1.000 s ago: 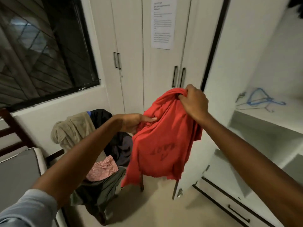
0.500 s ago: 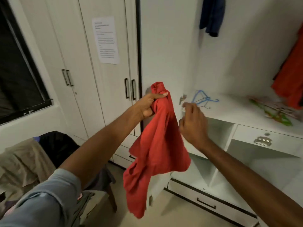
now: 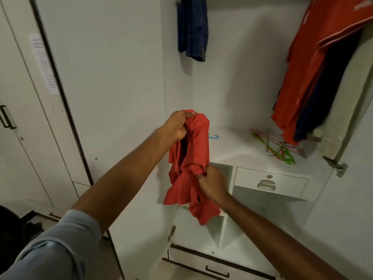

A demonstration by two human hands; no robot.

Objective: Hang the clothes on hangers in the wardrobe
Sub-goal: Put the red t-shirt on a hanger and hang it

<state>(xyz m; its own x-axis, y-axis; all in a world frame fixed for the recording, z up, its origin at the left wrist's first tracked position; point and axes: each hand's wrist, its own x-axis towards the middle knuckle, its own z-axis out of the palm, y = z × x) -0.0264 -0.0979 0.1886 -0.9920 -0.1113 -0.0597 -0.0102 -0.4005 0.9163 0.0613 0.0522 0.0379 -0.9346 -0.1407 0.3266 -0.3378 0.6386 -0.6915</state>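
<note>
Cloth fills the middle of my view: a red garment (image 3: 189, 166) hangs bunched in front of the open wardrobe (image 3: 242, 87). My left hand (image 3: 177, 126) grips its top, fingers (image 3: 186, 115) curled round the fabric. My right hand (image 3: 214, 182) pinches a fold lower down. Behind it on the shelf (image 3: 238, 146) I see part of a blue hanger (image 3: 214, 136), mostly hidden by the cloth. Green and pink hangers (image 3: 276, 147) lie in a heap further right. Above, a dark blue garment (image 3: 192, 29) hangs at the left, red and navy clothes (image 3: 310, 73) at the right. A small drawer (image 3: 270, 183) sits below the shelf.
</note>
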